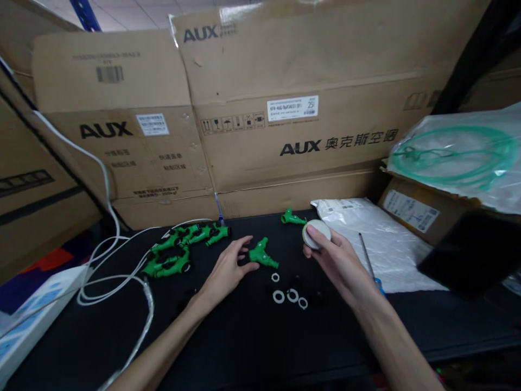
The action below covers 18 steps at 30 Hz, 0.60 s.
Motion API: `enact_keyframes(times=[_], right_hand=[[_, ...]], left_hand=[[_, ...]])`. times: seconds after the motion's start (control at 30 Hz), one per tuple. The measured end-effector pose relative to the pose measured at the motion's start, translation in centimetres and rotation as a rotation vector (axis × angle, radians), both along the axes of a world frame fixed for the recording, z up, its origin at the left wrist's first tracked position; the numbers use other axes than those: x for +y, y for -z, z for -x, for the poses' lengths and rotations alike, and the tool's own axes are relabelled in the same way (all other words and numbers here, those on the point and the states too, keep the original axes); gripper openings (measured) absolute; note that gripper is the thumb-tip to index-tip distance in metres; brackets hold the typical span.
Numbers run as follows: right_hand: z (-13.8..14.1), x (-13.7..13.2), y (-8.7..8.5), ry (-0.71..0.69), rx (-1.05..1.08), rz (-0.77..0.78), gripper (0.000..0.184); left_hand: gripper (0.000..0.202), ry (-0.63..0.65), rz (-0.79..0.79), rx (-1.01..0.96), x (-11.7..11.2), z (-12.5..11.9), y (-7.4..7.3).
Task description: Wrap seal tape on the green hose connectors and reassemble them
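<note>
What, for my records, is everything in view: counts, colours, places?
Fittings: several, green, left, centre and back
Rings: four, whitish, centre
Dark bits: some, black, near rings
Disc: one, whitish, in hand
Screwdriver: one, blue handle, right
Padded bag: one, white, right
Bagged coil: one, green, right
Carton: one, brown, under coil
Dark block: one, black, right
Cardboard: several, brown, behind
Cables: several, white, left
Power strip: one, white, left
Post: one, blue, upper left
Table: one, black, beneath
Left hand: one, bare, centre
Right hand: one, bare, holding disc

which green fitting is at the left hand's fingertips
The three-armed green fitting, just right of the left hand; the green cluster lies farther left, another fitting farther back.
</note>
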State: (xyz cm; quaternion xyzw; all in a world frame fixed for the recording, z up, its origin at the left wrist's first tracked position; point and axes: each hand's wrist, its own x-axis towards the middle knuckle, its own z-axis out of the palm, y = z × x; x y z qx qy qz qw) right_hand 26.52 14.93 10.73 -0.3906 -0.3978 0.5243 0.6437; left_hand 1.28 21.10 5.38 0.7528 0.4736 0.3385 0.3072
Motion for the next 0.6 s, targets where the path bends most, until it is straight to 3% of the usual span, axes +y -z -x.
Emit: enact_keyframes(times=[0.1, 0.27, 0.43, 0.6], right_hand=[[-0.6, -4.4, 0.4, -0.056, -0.088, 0.060, 0.035], [-1.5, -10.5, 3.3, -0.119, -0.378, 0.253, 0.049], [-1.9, -11.5, 5.4, -0.209, -0.536, 0.279, 0.052], [-2.3, -11.1, 6.1, -0.028, -0.584, 0.308, 0.054]], left_hand=[[0.049, -0.025, -0.006, 0.080, -0.2, -0.1, -0.8], [0.038, -0.020, -0.020, 0.176, 0.5, -2.2, -1.6], [0.038, -0.037, -0.035, 0.194, 3.0, -6.3, -1.5], [0.036, -0.058, -0.030, 0.172, 4.8, -9.9, -1.5]])
